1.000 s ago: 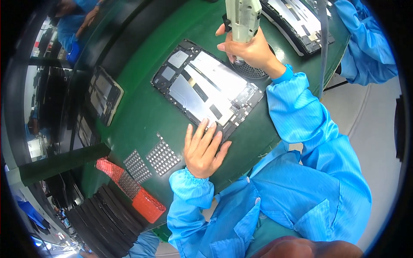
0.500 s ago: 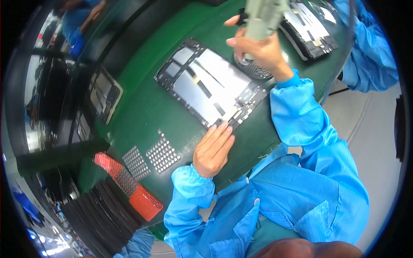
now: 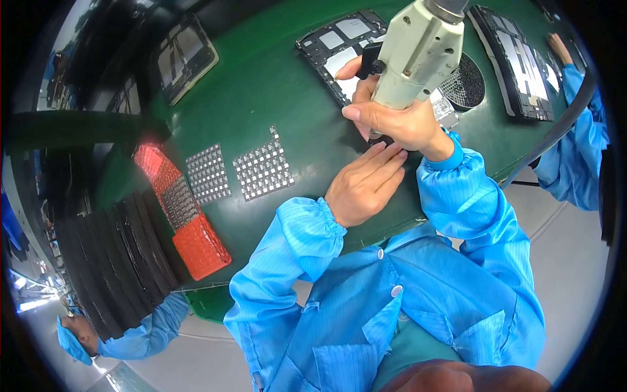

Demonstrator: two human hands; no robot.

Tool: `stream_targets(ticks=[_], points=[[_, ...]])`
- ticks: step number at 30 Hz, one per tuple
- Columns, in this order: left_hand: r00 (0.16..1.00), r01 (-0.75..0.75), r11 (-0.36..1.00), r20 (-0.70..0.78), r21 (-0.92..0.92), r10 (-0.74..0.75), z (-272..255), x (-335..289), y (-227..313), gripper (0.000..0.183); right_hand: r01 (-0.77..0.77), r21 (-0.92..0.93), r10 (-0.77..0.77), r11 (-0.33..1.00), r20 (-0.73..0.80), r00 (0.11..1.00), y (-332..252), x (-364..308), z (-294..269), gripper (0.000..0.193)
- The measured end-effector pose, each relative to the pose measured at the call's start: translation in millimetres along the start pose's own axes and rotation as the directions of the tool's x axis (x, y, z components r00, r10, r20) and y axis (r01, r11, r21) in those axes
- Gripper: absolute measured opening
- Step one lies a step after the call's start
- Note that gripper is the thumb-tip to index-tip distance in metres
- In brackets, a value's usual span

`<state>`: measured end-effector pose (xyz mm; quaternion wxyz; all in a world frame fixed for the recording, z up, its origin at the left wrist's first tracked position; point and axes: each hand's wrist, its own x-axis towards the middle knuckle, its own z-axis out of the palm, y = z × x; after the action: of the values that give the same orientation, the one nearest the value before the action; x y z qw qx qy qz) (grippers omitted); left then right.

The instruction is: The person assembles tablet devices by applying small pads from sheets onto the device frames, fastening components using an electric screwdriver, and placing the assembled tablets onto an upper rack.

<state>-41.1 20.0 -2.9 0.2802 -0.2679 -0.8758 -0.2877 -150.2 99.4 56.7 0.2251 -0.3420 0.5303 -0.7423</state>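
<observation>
My right hand (image 3: 408,124) is wrapped round a pale grey-green electric screwdriver (image 3: 418,52) and holds it upright, tip down. The tip is hidden by my fingers, over the near edge of an opened tablet (image 3: 353,29). This tablet has silver plates and a black frame, and the screwdriver and my hand cover much of it. My left hand (image 3: 367,184) lies with fingers stretched out and close together, fingertips at the tablet's near edge, just under the screwdriver tip. Beside my right hand is a round dish (image 3: 465,81) of small dark pieces.
Two sheets of small parts (image 3: 264,171) lie on the green mat (image 3: 255,98) beside a red bubble-wrap pack (image 3: 202,251). A stack of black trays (image 3: 124,261) stands left. Other opened devices lie at the far left (image 3: 186,59) and right (image 3: 513,65). A co-worker's sleeve (image 3: 578,157) is at right.
My right hand has brought the screwdriver from over the round dish to the tablet's near edge, beside my left fingertips. The whole view has shifted. My left hand stays at the tablet's edge.
</observation>
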Motion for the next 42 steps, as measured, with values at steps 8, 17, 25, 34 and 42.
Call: stream_targets(ticks=[8,17,25,34,42], points=[[0.999,0.004,0.999,-0.049,-0.046,-0.007,4.1,-3.4,0.3,0.015,-0.030,-0.063,0.029,0.998,-0.009,1.000,9.0,-2.1,-1.6,0.031],[0.999,0.028,0.997,-0.026,-0.065,-0.030,4.3,-7.2,-0.1,0.016,0.014,-0.170,0.006,0.985,0.115,0.993,9.0,-5.9,0.0,0.031],[0.999,0.018,0.998,-0.041,0.067,-0.015,3.1,0.5,0.8,0.025,0.026,-0.113,-0.019,0.993,0.062,0.998,5.0,-2.2,0.0,0.035],[0.977,0.212,0.878,-0.127,0.430,-0.174,-1.0,31.3,-85.2,0.022,0.171,-0.038,-0.175,0.985,-0.205,0.963,0.9,-2.3,-44.1,0.037],[0.645,0.549,0.235,-0.228,0.803,-0.729,-52.6,68.5,-188.3,0.039,0.045,-0.004,-0.045,0.999,-0.123,0.991,8.2,-2.9,-35.8,0.035]])
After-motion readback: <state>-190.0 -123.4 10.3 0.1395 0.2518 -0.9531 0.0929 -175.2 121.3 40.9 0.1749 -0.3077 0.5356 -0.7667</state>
